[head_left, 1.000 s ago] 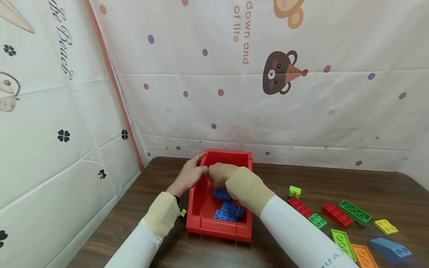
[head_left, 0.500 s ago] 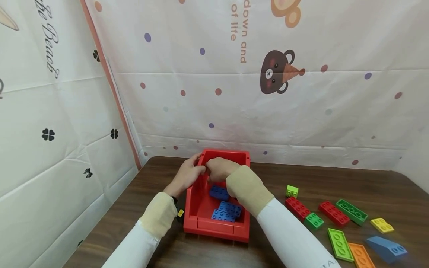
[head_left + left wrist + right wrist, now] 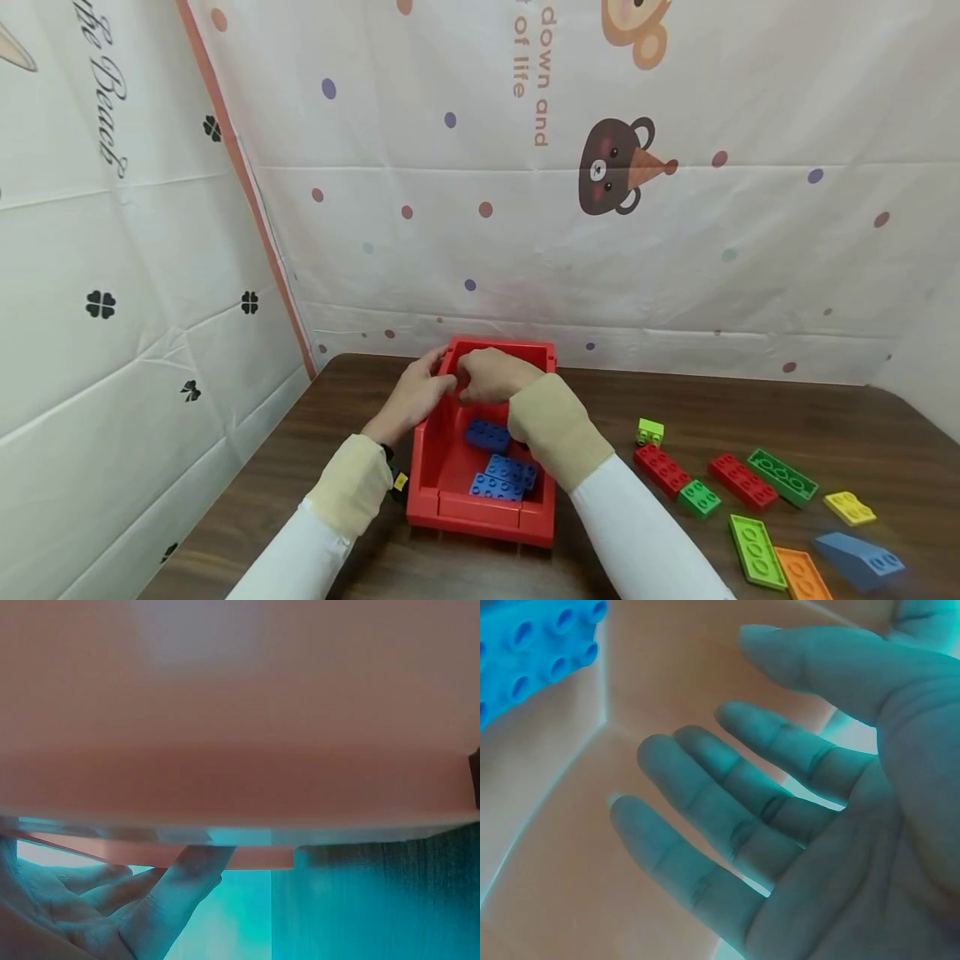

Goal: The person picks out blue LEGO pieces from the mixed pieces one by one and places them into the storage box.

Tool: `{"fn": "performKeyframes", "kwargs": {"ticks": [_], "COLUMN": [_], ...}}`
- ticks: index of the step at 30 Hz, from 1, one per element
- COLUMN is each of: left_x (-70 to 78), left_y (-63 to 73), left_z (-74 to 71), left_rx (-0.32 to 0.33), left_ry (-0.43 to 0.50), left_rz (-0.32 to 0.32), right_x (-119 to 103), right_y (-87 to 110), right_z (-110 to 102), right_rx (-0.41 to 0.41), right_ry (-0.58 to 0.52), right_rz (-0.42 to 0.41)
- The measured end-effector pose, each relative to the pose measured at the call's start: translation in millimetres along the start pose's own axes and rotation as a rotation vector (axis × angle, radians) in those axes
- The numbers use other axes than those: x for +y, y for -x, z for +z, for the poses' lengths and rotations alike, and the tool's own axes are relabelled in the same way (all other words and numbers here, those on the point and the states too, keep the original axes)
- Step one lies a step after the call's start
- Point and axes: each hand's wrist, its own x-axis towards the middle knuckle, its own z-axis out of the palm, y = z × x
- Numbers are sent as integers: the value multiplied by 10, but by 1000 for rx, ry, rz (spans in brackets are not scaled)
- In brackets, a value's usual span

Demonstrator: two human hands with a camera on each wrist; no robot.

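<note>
A red open-topped bin stands on the table with three blue bricks inside. One blue brick lies midway along it; a second blue brick and a third blue brick lie side by side near its front. My left hand grips the bin's left rim, thumb at the rim and fingers outside the wall. My right hand is inside the back part of the bin. Its fingers are loosely bent with nothing between them, and a studded blue brick shows beyond them in the right wrist view.
On the right of the table lie loose bricks: red bricks, a long green brick, a lime plate, an orange plate, a yellow piece and a blue sloped brick. A black-and-yellow piece is left of the bin.
My right hand has lifted off the middle blue brick and sits slightly farther back, so more of that brick shows. My left hand stays on the rim. The head view has shifted a little.
</note>
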Motion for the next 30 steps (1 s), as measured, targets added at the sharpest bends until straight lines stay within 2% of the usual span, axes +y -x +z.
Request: {"fn": "performKeyframes", "kwargs": {"ticks": [7, 18, 30], "left_x": [-1, 15, 5], "left_y": [-6, -5, -19], "left_z": [15, 19, 2], "left_rx": [-3, 0, -5], "left_ry": [14, 20, 24], "left_rz": [19, -7, -1], "right_x": [34, 93, 46], "right_y": [71, 77, 96], "right_z": [-52, -82, -139], "right_rx": [27, 42, 99], "right_ry": [-20, -57, -21], "right_rz": [-13, -59, -116]}}
